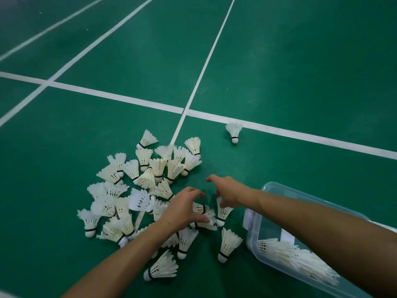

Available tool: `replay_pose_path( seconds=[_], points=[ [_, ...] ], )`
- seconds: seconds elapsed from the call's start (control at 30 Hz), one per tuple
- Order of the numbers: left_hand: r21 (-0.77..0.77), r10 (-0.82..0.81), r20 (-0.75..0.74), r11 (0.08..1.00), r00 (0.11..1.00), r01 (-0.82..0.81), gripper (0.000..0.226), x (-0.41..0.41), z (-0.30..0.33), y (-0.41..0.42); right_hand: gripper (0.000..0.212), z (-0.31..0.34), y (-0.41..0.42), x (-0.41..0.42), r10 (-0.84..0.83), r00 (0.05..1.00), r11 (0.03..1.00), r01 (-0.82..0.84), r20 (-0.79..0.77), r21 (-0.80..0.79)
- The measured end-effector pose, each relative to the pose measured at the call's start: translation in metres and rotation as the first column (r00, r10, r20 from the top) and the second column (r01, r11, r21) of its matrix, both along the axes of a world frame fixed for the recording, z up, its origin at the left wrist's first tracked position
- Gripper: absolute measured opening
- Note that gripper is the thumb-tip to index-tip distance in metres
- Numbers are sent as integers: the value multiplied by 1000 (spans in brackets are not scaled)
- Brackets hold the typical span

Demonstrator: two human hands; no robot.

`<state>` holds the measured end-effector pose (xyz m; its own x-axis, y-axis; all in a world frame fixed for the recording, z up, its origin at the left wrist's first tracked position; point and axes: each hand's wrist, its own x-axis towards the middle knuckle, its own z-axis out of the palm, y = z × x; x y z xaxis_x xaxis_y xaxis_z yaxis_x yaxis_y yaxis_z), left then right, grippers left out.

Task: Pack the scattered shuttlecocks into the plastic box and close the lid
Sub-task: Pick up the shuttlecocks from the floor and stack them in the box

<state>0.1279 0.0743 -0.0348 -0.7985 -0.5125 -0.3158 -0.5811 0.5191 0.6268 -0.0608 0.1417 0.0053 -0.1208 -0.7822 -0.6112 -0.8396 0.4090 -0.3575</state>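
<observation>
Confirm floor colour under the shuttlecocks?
Green floor with white lines; head view, the only one.

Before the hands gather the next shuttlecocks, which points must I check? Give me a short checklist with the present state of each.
1. Plastic box open, no lid on it: ok.
2. Box within reach, just right of the right hand: ok.
3. Room left in the box, shuttlecocks in the box fill only part: ok.
4. Left hand over the pile, fingers spread: ok.
5. Lone shuttlecock lies apart at the white line, not gathered: not ok.
6. Where the lid is: cannot tell.
</observation>
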Motion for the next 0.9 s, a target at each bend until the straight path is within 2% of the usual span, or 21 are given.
replay_pose_path(
  seconds=[0.13, 0.27, 0.37, 0.47, 0.6, 0.73, 0.83, 0.9],
  points=[
    [-37, -136, 54, 990, 989, 138, 64, -5, -7, 7, 83, 12, -3, -6, -4, 1000, 999, 5, 29, -54],
    [-77, -212, 72, 973, 975, 217, 61, -4, -12, 11, 76, 53, -1, -25, -20, 998, 981, 30, 51, -192],
    [-154, -298, 108, 938, 949, 312, 58, -3, -14, 14, 74, 95, 17, -44, -105, 988, 932, 136, 109, -337],
    [-191, -298, 93, 931, 950, 311, 52, -7, -15, 18, 77, 127, 58, -60, -219, 947, 855, 301, 233, -421],
    [-158, -157, 5, 975, 988, 156, 37, -16, -3, 14, 76, 139, 132, -75, -354, 850, 736, 511, 390, -444],
    [-104, -59, -211, 994, 976, 37, 34, -35, 25, 7, 72, 122, 201, -85, -485, 754, 608, 655, 443, -449],
    [-115, -62, -343, 993, 937, 24, 37, -57, 58, 11, 68, 86, 231, -80, -535, 722, 589, 691, 438, -420],
    [-133, -81, -411, 991, 908, 28, 38, -72, 81, 17, 65, 57, 234, -73, -543, 734, 601, 679, 409, -421]
  ],
)
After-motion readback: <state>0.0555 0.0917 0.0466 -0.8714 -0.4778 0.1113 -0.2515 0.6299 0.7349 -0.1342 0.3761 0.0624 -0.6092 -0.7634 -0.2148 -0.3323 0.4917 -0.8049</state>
